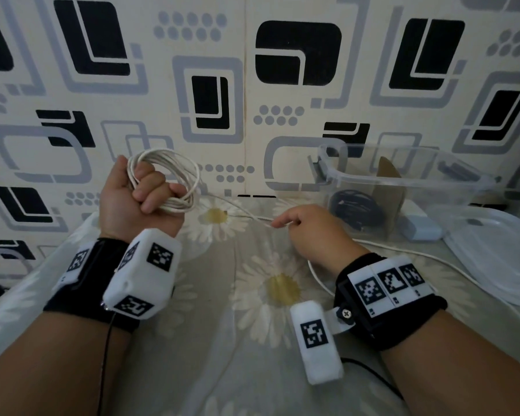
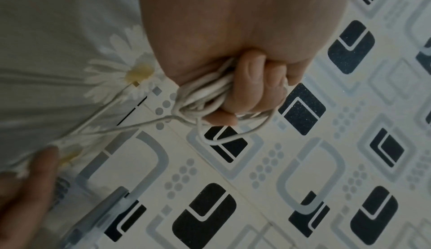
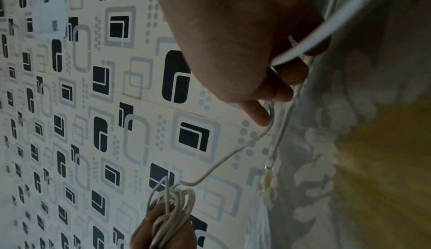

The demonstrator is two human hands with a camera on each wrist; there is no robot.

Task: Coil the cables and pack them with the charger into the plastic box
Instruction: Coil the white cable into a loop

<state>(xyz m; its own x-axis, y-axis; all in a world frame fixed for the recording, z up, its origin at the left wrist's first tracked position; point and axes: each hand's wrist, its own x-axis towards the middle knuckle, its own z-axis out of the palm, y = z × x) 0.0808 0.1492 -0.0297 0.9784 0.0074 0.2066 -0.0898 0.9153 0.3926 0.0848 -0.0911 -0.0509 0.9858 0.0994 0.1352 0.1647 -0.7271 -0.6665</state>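
Observation:
My left hand (image 1: 138,196) is a fist gripping a coil of thin white cable (image 1: 174,175), held up above the bed; the left wrist view shows the coil (image 2: 205,94) bunched under the curled fingers. A loose strand (image 1: 240,211) runs from the coil to my right hand (image 1: 306,229), which pinches it between thumb and forefinger; in the right wrist view the strand (image 3: 233,157) leads down to the coil (image 3: 172,208). A clear plastic box (image 1: 403,178) stands at the right with a coiled black cable (image 1: 357,211) inside. A pale blue charger (image 1: 421,229) lies by the box.
A daisy-print bedsheet (image 1: 252,295) covers the surface. The patterned wall (image 1: 252,85) rises right behind it. The box's clear lid (image 1: 499,259) lies at the far right. A thicker white cable (image 1: 433,259) trails over the sheet below my right wrist. A brown cardboard piece (image 1: 388,193) stands in the box.

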